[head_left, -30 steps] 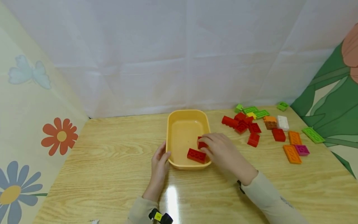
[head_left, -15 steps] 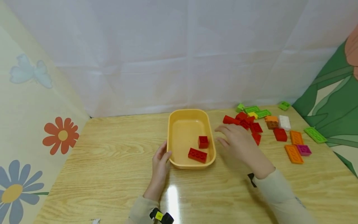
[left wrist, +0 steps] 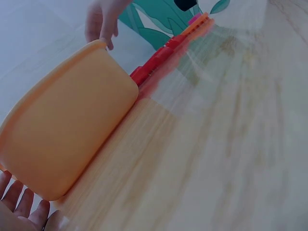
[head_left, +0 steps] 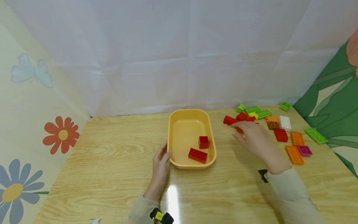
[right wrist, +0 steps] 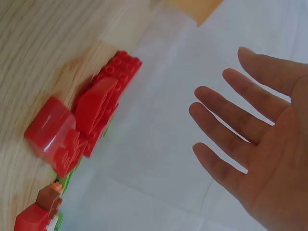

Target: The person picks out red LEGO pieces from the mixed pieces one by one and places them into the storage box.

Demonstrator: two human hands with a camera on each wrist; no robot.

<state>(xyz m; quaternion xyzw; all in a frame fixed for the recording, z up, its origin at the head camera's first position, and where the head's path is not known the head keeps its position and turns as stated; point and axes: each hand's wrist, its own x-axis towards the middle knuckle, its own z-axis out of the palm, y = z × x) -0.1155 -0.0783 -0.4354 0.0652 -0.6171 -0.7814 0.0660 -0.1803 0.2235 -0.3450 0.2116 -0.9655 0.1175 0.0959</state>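
A yellow plastic bin (head_left: pixel 183 130) stands on the table with two red toy bricks inside: a long one (head_left: pixel 198 155) and a smaller block (head_left: pixel 204 142). At the bin's left wall, my left hand (head_left: pixel 160 165) grips it, thumb at the rim and fingers along the outside. My right hand (head_left: pixel 255 138) hovers over the pile of red bricks (head_left: pixel 230 120) right of the bin, hiding part of it. In the right wrist view this hand (right wrist: pixel 260 130) has spread, relaxed fingers and holds nothing; the red bricks (right wrist: pixel 98 103) lie apart from it.
Green bricks (head_left: pixel 252 109) and a yellow brick (head_left: pixel 253 115) lie behind the red pile. Farther right are a white brick (head_left: pixel 285 123), a red brick (head_left: pixel 281 135), orange plates (head_left: pixel 294 155) and a magenta brick (head_left: pixel 304 151). A white cloth (head_left: pixel 139 62) hangs behind the table.
My right hand has let go of the smaller red brick in the bin and moved right, over the loose red bricks. The left hand keeps its grip on the bin.
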